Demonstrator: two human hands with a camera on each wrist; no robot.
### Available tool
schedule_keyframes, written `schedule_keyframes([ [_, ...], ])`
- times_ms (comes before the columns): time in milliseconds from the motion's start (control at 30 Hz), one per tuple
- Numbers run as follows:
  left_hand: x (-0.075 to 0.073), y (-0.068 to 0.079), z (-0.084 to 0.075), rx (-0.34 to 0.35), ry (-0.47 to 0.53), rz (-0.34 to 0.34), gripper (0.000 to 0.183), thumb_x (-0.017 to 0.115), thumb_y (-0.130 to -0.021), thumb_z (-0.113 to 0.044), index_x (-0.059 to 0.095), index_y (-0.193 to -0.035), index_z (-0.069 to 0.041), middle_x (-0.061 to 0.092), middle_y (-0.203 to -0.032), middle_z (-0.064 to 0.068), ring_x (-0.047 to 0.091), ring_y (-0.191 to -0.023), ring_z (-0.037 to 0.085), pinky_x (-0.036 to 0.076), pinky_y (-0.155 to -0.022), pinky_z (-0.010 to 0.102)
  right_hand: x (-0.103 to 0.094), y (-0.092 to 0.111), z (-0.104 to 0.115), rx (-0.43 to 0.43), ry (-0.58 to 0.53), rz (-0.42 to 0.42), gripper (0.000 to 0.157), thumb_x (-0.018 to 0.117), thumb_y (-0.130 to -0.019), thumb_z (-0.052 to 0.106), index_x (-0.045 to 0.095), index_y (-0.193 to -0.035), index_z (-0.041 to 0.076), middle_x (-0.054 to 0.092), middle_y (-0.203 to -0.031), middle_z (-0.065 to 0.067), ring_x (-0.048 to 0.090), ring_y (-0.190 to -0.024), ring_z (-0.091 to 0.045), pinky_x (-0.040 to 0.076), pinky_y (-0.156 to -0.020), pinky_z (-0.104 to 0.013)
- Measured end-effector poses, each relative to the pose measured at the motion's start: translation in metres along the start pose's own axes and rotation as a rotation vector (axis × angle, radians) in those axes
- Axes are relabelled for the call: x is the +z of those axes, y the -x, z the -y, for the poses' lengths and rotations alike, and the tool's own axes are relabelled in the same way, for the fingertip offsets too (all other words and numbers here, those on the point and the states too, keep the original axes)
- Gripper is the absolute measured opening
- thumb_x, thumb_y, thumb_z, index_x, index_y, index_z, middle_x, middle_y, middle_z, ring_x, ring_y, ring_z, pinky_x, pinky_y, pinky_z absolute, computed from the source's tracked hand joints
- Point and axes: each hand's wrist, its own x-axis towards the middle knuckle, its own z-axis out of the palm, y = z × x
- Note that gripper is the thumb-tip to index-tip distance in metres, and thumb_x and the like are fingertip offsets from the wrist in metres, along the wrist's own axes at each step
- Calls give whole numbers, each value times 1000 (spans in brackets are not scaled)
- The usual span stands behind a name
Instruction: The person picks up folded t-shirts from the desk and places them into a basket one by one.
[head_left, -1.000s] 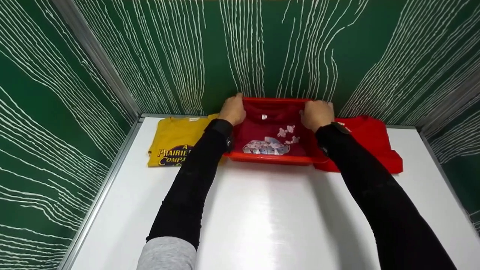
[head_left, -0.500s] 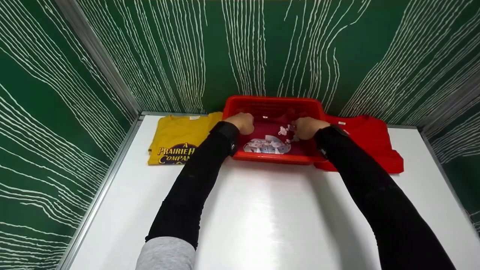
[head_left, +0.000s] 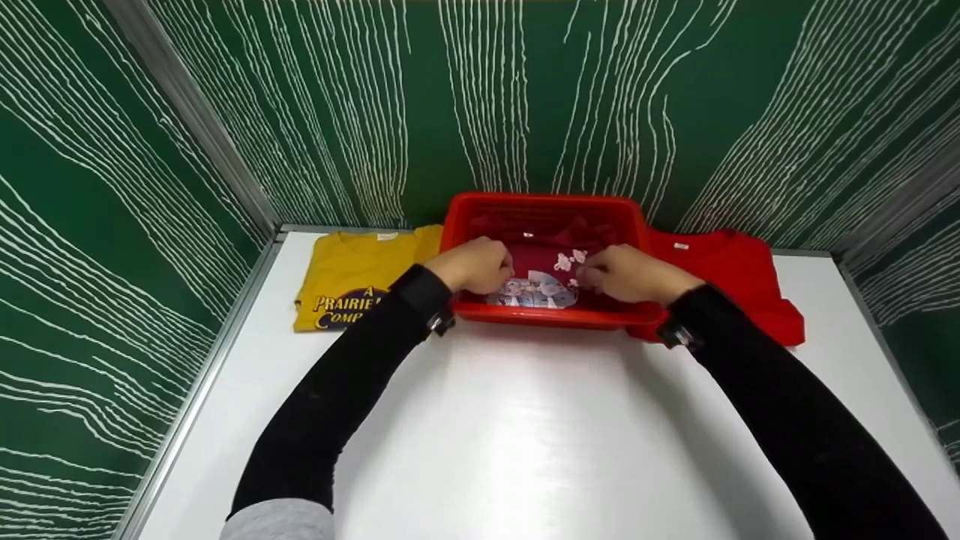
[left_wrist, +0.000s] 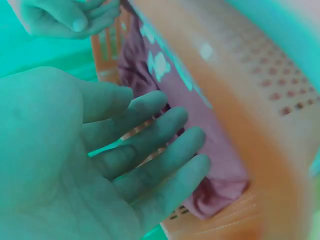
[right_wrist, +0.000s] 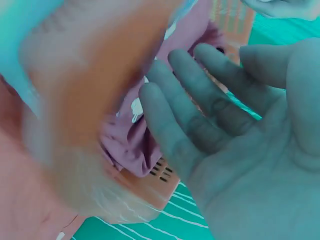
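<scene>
A maroon T-shirt [head_left: 517,259] with a pale cartoon print lies in a red plastic basket [head_left: 547,199] against the back wall. My left hand [head_left: 478,266] is over the left part of the basket. My right hand [head_left: 621,273] hovers over its right part. In the left wrist view, the left hand [left_wrist: 145,145] has loosely spread fingers and an empty palm beside the shirt [left_wrist: 215,145]. The right wrist view likewise shows the right hand [right_wrist: 220,115] with relaxed fingers and nothing held, close to the shirt's sleeve side [right_wrist: 135,145].
On the white table [head_left: 517,420], a folded yellow T-shirt [head_left: 352,270] with lettering lies left of the basket. A folded red T-shirt [head_left: 739,277] lies to its right, partly behind my right forearm. Green walls [head_left: 480,97] with white lines enclose the back and sides.
Both hands held the maroon T-shirt by its shoulders at the basket's back, then lowered it inside. They have let go and drawn back toward the front, and the shirt now lies in the basket.
</scene>
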Motion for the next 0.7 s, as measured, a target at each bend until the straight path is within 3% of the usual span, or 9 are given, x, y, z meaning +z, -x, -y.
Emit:
schedule_keyframes([
  [133,12,20,-4,-11,-1,12,34,57,-114,-33,81,-116,-10,72,-98,7,65,-100,26,56,-102,41,14,20,-1,-35,-19,-10,31,61,-114,34,82,-103,15,60,-76,1,57,-75,-18,49,-76,-36],
  [267,23,28,-3,-12,-9,28,50,50,-116,-46,76,-104,-5,62,-88,12,69,-99,32,56,-99,44,25,30,-3,-5,-4,23,48,57,-115,46,70,-79,17,48,-64,4,51,-64,-17,45,-71,-35],
  [367,29,28,-1,-21,4,57,69,37,-117,-58,77,-128,-3,73,-115,19,70,-124,36,52,-117,48,31,29,-3,35,15,45,60,51,-115,55,56,-67,20,45,-59,4,50,-61,-18,44,-70,-36],
  [433,32,29,-1,-40,12,79,77,29,-116,-65,69,-148,-7,70,-144,20,64,-141,36,45,-128,49,36,27,-1,44,20,42,63,48,-115,57,51,-63,21,44,-58,4,50,-61,-19,44,-70,-36],
  [500,35,30,-1,-52,8,79,79,27,-115,-67,62,-158,-10,64,-157,17,60,-146,36,41,-131,51,41,24,1,29,29,16,63,47,-116,56,50,-62,21,43,-58,4,49,-61,-19,44,-69,-36],
  [600,39,36,-4,-20,-10,-2,72,35,-116,-64,75,-141,-9,75,-130,18,69,-128,34,51,-120,49,48,26,9,-57,35,-132,54,56,-116,41,56,-66,18,46,-61,4,50,-64,-19,45,-70,-36],
  [700,40,47,-5,36,25,-193,53,50,-116,-52,81,-122,-10,73,-96,11,72,-104,29,59,-101,45,52,39,21,-164,1,-346,35,67,-111,24,70,-78,13,55,-69,1,54,-72,-18,50,-72,-36],
])
